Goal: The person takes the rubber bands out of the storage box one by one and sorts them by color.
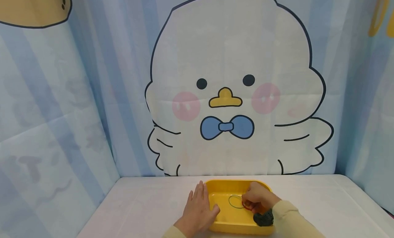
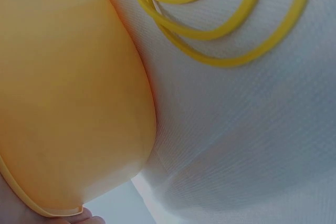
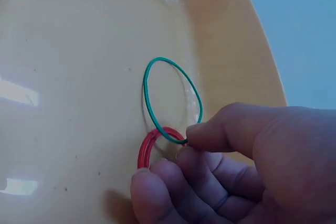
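Note:
A shallow yellow tray (image 1: 231, 228) stands on the table. My left hand (image 1: 198, 210) lies with straight fingers along its left rim; in the left wrist view, fingertips (image 2: 89, 217) show at the rim. Over the tray, my right hand (image 1: 260, 196) pinches a thin green rubber band (image 3: 146, 88) between thumb and index finger. The band hangs as an open loop. Thicker red rubber bands (image 3: 144, 153), bunched together, overlap the lower end of the green one, with the other curled fingertips right at them; I cannot tell whether these fingers hold them.
Several yellow rubber bands (image 2: 226, 61) lie on the white cloth (image 2: 236, 145) outside the tray wall (image 2: 79, 93). A dark lumpy thing (image 1: 263, 218) is at my right wrist. Behind the table hangs a curtain (image 1: 227, 156) printed with a cartoon bird.

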`<state>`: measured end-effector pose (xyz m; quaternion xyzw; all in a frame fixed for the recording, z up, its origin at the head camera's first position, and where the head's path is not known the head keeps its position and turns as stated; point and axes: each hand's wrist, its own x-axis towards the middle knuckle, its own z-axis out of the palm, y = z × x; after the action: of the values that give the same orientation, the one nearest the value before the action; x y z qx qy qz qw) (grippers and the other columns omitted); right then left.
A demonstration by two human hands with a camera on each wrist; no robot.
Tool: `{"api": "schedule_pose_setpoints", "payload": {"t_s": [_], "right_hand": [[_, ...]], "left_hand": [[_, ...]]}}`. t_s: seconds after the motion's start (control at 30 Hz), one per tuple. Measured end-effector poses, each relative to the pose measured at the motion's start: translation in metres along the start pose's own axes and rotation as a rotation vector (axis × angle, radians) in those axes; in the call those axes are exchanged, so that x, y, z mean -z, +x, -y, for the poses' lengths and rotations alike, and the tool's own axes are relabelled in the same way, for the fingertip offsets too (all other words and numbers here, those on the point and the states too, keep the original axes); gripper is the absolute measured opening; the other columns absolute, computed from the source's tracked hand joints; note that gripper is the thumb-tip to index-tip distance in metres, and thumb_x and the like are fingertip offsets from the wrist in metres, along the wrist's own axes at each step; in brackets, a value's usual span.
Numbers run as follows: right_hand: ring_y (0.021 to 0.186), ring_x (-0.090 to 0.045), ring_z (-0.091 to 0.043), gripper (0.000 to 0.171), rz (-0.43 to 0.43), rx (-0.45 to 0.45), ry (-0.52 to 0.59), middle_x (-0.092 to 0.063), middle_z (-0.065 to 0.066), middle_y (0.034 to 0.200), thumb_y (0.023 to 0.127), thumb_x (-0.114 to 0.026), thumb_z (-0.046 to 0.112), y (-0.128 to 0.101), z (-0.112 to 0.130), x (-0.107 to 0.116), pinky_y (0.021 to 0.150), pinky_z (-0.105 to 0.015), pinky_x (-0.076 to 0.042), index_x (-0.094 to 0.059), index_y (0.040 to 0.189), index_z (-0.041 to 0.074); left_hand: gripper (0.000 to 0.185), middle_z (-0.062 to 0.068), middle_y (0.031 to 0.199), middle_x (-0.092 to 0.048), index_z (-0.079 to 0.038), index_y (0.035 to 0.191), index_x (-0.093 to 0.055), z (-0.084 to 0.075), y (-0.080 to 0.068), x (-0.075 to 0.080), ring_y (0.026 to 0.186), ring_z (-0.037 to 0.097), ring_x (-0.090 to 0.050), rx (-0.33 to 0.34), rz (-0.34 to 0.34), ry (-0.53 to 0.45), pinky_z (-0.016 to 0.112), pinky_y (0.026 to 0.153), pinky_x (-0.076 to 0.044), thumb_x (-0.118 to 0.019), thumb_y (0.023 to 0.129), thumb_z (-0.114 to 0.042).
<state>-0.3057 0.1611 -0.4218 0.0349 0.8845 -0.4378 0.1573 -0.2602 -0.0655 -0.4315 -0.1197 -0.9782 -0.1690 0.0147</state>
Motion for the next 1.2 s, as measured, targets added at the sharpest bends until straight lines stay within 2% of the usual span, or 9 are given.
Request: {"api": "schedule_pose_setpoints", "payload": {"t_s": [0.2, 0.37, 0.47, 0.8, 1.0, 1.2], "right_hand": [[0.041, -0.041, -0.009, 0.030, 0.023, -0.019, 0.050, -0.046, 0.000, 0.053, 0.083, -0.066, 0.009, 0.001, -0.002, 0.004, 0.041, -0.016, -0.041, -0.050, 0.058, 0.012], [0.044, -0.048, -0.008, 0.018, 0.027, -0.006, 0.049, -0.056, -0.002, 0.058, 0.085, -0.064, 0.009, 0.000, -0.002, 0.005, 0.045, -0.016, -0.047, -0.066, 0.069, 0.003], [0.046, -0.054, -0.008, 0.017, 0.030, 0.013, 0.071, -0.062, -0.004, 0.061, 0.086, -0.062, 0.008, -0.001, -0.003, 0.005, 0.050, -0.019, -0.053, -0.071, 0.076, -0.002], [0.055, -0.067, -0.012, 0.017, 0.082, 0.057, 0.216, -0.069, -0.009, 0.069, 0.092, -0.061, 0.006, -0.002, -0.004, 0.009, 0.060, -0.028, -0.060, -0.069, 0.089, -0.009], [0.060, -0.070, -0.013, 0.019, 0.155, 0.115, 0.295, -0.070, -0.009, 0.071, 0.094, -0.060, 0.006, -0.003, -0.005, 0.011, 0.063, -0.028, -0.061, -0.066, 0.098, -0.013], [0.062, -0.071, -0.015, 0.021, 0.147, 0.123, 0.279, -0.071, -0.010, 0.074, 0.094, -0.062, 0.008, -0.008, -0.002, 0.013, 0.065, -0.029, -0.061, -0.066, 0.102, -0.011]], "left_hand": [[0.080, 0.020, 0.163, -0.021, 0.006, 0.152, -0.028, 0.000, -0.001, 0.002, 0.150, 0.033, -0.027, -0.001, -0.002, -0.006, 0.055, 0.121, -0.023, -0.043, 0.093, -0.047], [0.081, 0.020, 0.164, -0.021, 0.006, 0.152, -0.027, 0.000, -0.001, 0.001, 0.150, 0.033, -0.027, 0.008, 0.006, -0.010, 0.055, 0.122, -0.023, -0.043, 0.093, -0.047], [0.081, 0.020, 0.164, -0.020, 0.005, 0.152, -0.027, 0.000, -0.001, 0.001, 0.150, 0.032, -0.026, 0.007, 0.007, -0.010, 0.055, 0.122, -0.022, -0.043, 0.093, -0.048], [0.081, 0.020, 0.164, -0.020, 0.006, 0.152, -0.028, -0.001, -0.002, 0.000, 0.150, 0.033, -0.027, -0.001, -0.005, -0.015, 0.055, 0.121, -0.023, -0.044, 0.093, -0.047], [0.081, 0.020, 0.164, -0.021, 0.005, 0.152, -0.028, -0.001, -0.001, 0.001, 0.150, 0.033, -0.027, 0.010, -0.003, -0.006, 0.055, 0.121, -0.024, -0.045, 0.093, -0.048], [0.081, 0.020, 0.163, -0.022, 0.005, 0.152, -0.028, -0.001, 0.000, 0.000, 0.149, 0.033, -0.028, 0.015, -0.005, -0.009, 0.055, 0.121, -0.024, -0.046, 0.092, -0.047]]}}
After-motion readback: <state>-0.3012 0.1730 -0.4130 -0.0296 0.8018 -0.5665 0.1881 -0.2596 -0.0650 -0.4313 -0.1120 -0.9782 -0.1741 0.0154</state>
